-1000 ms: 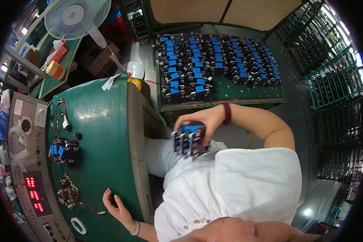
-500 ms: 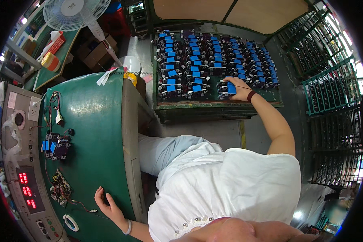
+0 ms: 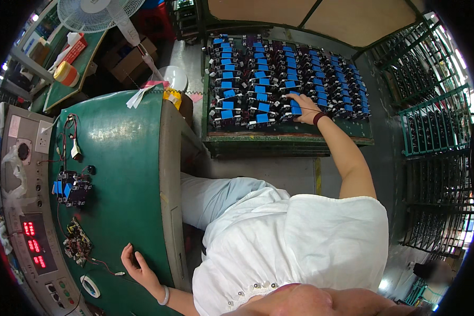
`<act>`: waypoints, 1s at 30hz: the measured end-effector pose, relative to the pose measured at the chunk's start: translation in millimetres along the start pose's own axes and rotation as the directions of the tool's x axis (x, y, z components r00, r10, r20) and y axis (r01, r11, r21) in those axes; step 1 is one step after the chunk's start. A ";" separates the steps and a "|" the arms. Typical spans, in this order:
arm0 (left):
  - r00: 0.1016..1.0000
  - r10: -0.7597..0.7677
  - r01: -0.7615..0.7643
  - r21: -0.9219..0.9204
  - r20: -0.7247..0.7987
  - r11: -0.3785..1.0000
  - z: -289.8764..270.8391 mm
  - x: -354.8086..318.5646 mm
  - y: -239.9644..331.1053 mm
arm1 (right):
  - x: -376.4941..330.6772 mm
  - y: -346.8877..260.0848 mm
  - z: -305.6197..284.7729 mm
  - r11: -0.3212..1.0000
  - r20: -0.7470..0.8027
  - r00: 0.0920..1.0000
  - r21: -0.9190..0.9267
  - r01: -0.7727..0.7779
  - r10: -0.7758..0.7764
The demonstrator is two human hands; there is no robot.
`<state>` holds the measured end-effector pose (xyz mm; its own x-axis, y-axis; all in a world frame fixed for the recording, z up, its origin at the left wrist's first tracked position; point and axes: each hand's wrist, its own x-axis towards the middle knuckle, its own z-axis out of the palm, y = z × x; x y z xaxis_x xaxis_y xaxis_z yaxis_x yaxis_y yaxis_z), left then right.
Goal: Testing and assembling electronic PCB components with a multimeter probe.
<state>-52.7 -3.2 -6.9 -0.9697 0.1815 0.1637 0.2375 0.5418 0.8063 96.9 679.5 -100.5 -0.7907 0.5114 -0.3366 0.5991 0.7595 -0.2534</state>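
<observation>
My right hand [image 3: 307, 109] reaches out to the far right, its fingers closed round a dark circuit board with a blue block on top [image 3: 295, 108]. That board is at the near end of a column on a large green-edged cart [image 3: 237, 137]. Rows of similar blue-topped boards [image 3: 261, 97] fill the cart top around it. My left hand [image 3: 140, 271] rests on the green tabletop [image 3: 126, 210], fingers loosely curled and apart, with nothing in it. Beyond its fingers lie a thin cable with a white connector [image 3: 119, 273] and a bare circuit board with wires [image 3: 77, 241].
Another blue-topped board [image 3: 72, 188] stands by the grey test panel [image 3: 34, 242] with lit red digits. Cables [image 3: 75, 150] and a white ring [image 3: 90, 286] lie on the tabletop. A fan [image 3: 124, 37] rises behind. Wire racks [image 3: 437, 121] stand along the right.
My right hand has moved the board slightly left and farther back, closer to the column of boards behind it. The view has shifted a little. My left hand stays in place.
</observation>
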 end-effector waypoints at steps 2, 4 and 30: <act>1.000 -0.004 0.004 0.013 0.004 1.000 -0.2 0.2 -0.1 | 1.5 -7.8 -1.4 0.990 0.029 0.990 0.009 -0.142 0.141; 1.000 -0.008 0.008 -0.001 -0.006 1.000 -0.8 -0.5 -1.1 | -1.5 -8.8 5.0 0.989 -0.041 0.989 -0.011 -0.144 0.144; 1.000 0.014 -0.014 0.019 0.005 1.000 2.0 -3.1 7.0 | -14.0 -4.9 101.2 0.959 -0.644 0.764 -0.194 -0.206 0.034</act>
<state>-47.9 1.6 -3.0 -0.9659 0.1935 0.1718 0.2521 0.5548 0.7929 117.8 628.0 -186.3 -0.6650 0.6757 0.3181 0.7132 0.7009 0.0022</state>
